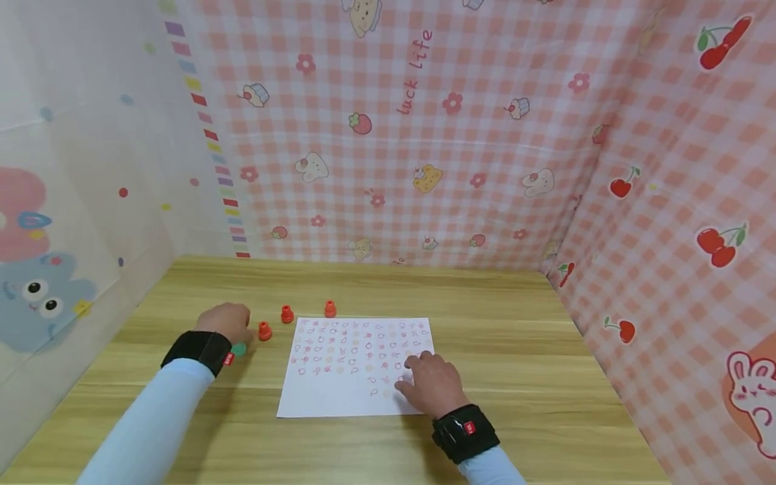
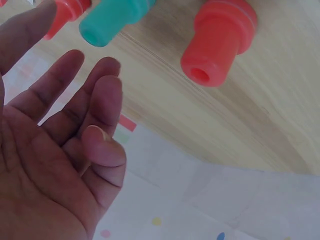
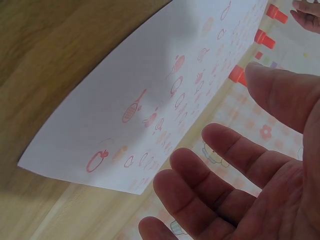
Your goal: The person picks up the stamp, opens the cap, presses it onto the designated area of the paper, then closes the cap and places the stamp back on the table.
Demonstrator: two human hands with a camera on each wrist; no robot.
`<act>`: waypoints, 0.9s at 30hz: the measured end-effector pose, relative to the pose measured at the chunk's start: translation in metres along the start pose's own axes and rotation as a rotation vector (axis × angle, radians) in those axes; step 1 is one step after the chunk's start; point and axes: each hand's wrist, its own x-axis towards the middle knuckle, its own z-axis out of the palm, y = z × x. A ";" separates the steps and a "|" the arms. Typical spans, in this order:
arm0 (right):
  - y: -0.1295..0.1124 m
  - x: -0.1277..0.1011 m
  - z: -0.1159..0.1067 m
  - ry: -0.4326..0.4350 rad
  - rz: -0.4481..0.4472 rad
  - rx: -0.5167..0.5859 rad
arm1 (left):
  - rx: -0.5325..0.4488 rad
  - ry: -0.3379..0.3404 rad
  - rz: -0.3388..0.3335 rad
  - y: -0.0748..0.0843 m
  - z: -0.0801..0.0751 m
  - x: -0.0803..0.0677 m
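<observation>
A white sheet [image 1: 339, 387] covered with several red stamped marks lies on the wooden table [image 1: 515, 350]. My right hand [image 1: 426, 382] rests on its near right corner, and in the right wrist view its fingers [image 3: 220, 170] are straight and hold nothing. Left of the sheet stand three orange-red stamps [image 1: 265, 331] [image 1: 287, 314] [image 1: 330, 308]. A green stamp [image 1: 239, 349] lies on its side by my left hand [image 1: 227, 323]. In the left wrist view that hand's palm [image 2: 55, 150] is bare, with the green stamp [image 2: 112, 17] and a red stamp [image 2: 217, 42] just beyond the fingertips.
Pink checked cloth walls [image 1: 424, 135] close off the back and right of the table. A pale cartoon-print wall [image 1: 60, 222] stands on the left. Bare wood shows to the right of the sheet and along the front edge.
</observation>
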 end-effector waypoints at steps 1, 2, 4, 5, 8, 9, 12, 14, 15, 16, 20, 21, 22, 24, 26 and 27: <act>0.000 0.000 0.000 0.003 0.000 -0.001 | 0.002 -0.008 -0.007 0.000 0.001 0.000; 0.000 0.000 0.000 0.003 -0.001 -0.002 | -0.001 -0.020 -0.018 0.000 0.002 -0.001; 0.000 0.000 0.000 0.006 -0.002 -0.004 | 0.002 -0.038 -0.034 0.000 0.004 -0.002; 0.000 0.000 0.001 0.008 -0.004 -0.005 | 0.005 -0.043 -0.039 0.000 0.004 -0.002; 0.000 0.000 0.001 0.013 -0.010 -0.007 | 0.004 -0.055 -0.048 0.002 0.005 -0.004; 0.000 0.000 0.001 0.016 -0.013 -0.007 | 0.008 -0.055 -0.047 0.002 0.005 -0.005; 0.000 0.000 0.002 0.019 -0.017 -0.004 | 0.012 -0.055 -0.048 0.003 0.007 -0.006; 0.001 0.000 0.002 0.018 -0.017 0.000 | 0.018 -0.053 -0.047 0.002 0.009 -0.006; 0.000 0.000 0.002 0.015 -0.015 0.002 | 0.022 -0.052 -0.046 0.002 0.010 -0.006; 0.000 0.000 0.002 0.012 -0.014 0.003 | 0.027 -0.050 -0.045 0.002 0.010 -0.006; 0.000 0.000 0.001 0.007 -0.010 0.006 | 0.047 -0.048 -0.034 0.000 0.014 -0.006; 0.000 0.000 0.001 0.007 -0.010 0.006 | 0.051 -0.047 -0.029 -0.001 0.014 -0.006; 0.000 0.000 0.001 0.007 -0.010 0.006 | 0.054 -0.045 -0.026 -0.001 0.015 -0.006; 0.000 0.000 0.001 0.004 -0.011 0.004 | 0.053 -0.041 -0.017 -0.002 0.016 -0.005; 0.000 0.000 0.001 0.001 -0.012 0.003 | 0.045 -0.038 -0.013 -0.002 0.016 -0.005; 0.000 0.000 0.000 0.001 -0.013 0.002 | 0.042 -0.039 -0.013 -0.001 0.015 -0.006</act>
